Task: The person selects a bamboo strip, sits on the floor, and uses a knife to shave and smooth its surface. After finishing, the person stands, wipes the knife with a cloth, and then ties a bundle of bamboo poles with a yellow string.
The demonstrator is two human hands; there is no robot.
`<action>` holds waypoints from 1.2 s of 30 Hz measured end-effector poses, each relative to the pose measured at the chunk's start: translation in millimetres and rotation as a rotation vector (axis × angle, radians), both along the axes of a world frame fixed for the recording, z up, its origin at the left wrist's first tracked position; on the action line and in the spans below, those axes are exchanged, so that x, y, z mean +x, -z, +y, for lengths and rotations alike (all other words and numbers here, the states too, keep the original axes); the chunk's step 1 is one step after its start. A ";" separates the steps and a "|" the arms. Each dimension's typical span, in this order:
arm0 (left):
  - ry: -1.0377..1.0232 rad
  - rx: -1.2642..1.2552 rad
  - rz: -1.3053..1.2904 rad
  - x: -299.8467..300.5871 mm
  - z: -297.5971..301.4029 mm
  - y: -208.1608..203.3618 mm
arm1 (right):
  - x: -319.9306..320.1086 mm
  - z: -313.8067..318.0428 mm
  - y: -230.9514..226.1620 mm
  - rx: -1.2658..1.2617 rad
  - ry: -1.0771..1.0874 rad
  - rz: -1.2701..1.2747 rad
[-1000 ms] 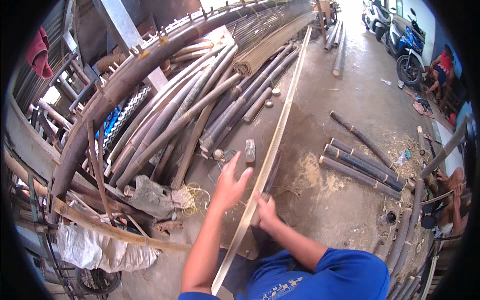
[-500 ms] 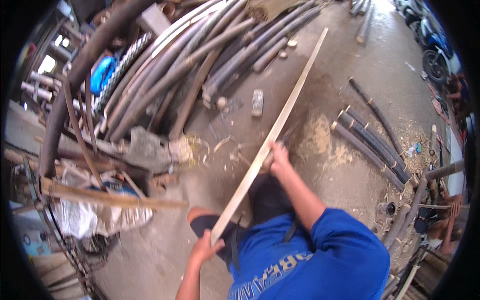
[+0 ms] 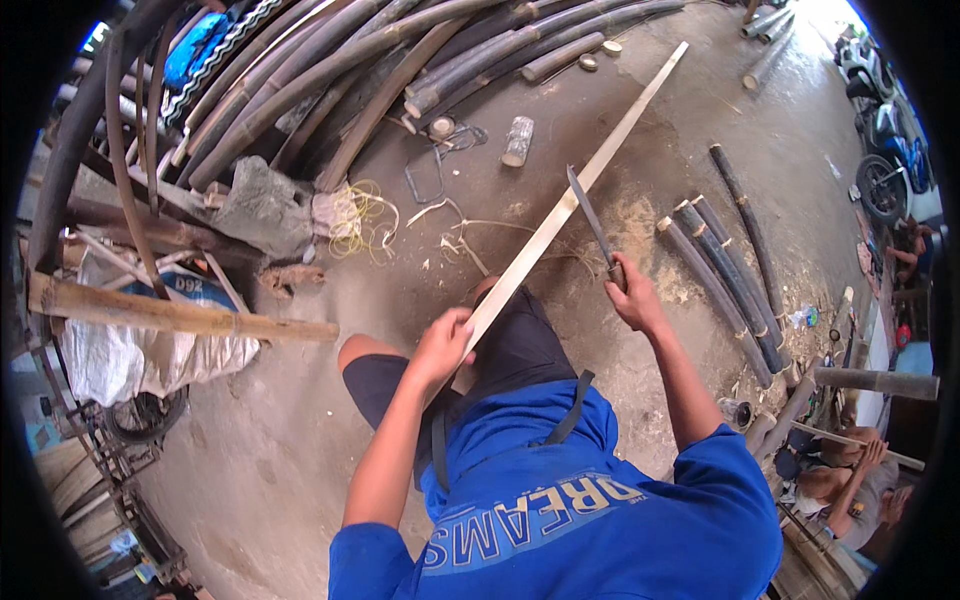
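A long pale bamboo strip (image 3: 545, 235) runs slantwise from my lap toward the far right. My left hand (image 3: 440, 348) is closed around its near end, over my thighs. In my right hand (image 3: 634, 296) is a long-bladed knife (image 3: 592, 215), gripped by its handle to the right of the strip. The blade points away from me and its far part crosses the strip in view; whether the two touch I cannot tell.
Cut dark bamboo poles (image 3: 735, 290) lie at right among shavings. Long poles (image 3: 330, 100) are piled at far left, with a rough stone block (image 3: 262, 208) nearby. A short log (image 3: 517, 142) stands ahead. Another person (image 3: 850, 475) sits at right; motorbikes (image 3: 885, 185) stand beyond.
My right hand has moved right, off the strip, and the knife now shows plainly. My left hand has moved up and forward along with the strip's near end. The view has shifted.
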State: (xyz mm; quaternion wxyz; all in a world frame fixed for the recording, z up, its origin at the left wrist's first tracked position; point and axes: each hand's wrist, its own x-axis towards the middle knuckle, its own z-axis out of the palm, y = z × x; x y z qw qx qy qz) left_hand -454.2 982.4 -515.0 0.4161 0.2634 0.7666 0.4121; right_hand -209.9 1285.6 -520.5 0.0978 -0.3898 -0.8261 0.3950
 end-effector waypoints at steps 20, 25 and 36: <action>0.100 -0.419 0.358 3.9 -52.6 -17.5 | -46.3 -73.2 33.9 0.267 -0.760 -0.135; 0.103 -0.428 0.304 16.2 -83.6 -33.8 | -45.2 55.1 58.3 0.278 -0.320 -0.328; 0.074 -0.496 0.536 4.2 -97.8 -67.0 | -55.9 75.2 48.6 0.292 -0.313 -0.351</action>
